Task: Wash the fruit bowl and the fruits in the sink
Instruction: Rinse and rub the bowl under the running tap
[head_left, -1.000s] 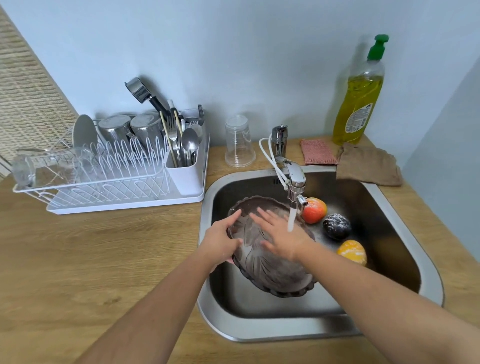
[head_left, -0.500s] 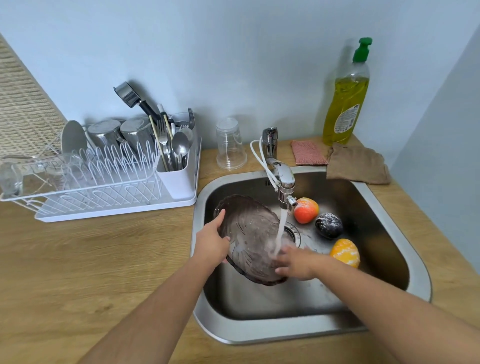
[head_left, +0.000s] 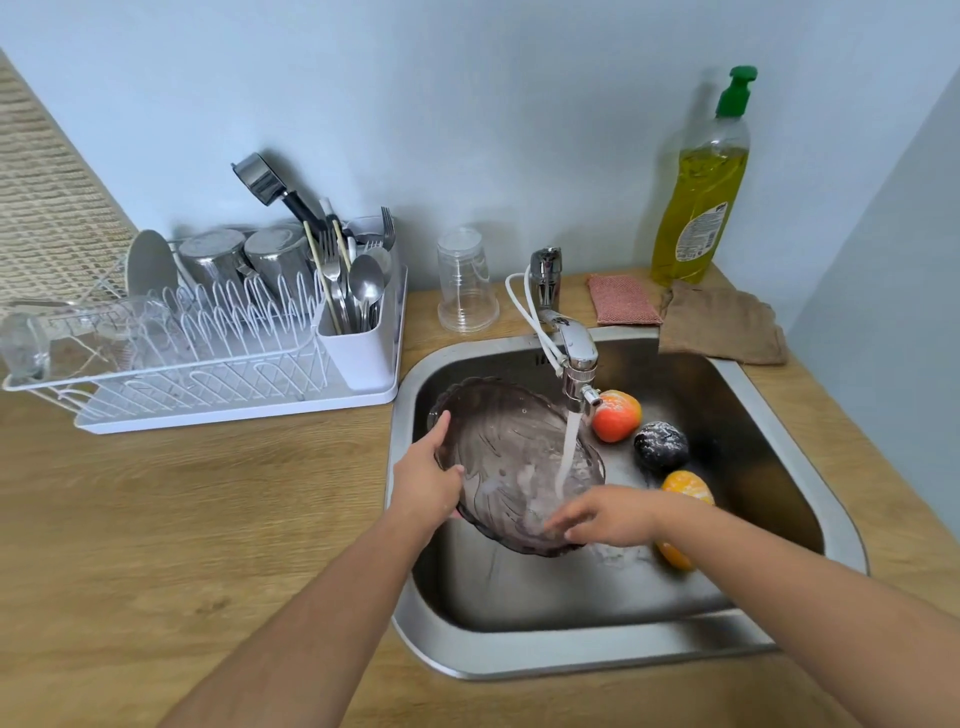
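Wooden bench (head_left: 182, 519) nearest, steel sink (head_left: 613, 654) sunk into it. Left hand (head_left: 423, 486) grips rim of fruit bowl (head_left: 498, 447), tilted in sink under running tap (head_left: 574, 358). Right hand (head_left: 608, 514) flat, fingers spread on bowl's near inside. Red fruit (head_left: 615, 415), dark fruit (head_left: 661, 446), orange fruit (head_left: 685, 488) on sink floor right of bowl. Behind: white dish rack (head_left: 208, 358) left, clear cup (head_left: 466, 280), pink sponge (head_left: 621, 300), brown cloth (head_left: 722, 325), soap bottle (head_left: 701, 202). Pale blue wall (head_left: 467, 104).
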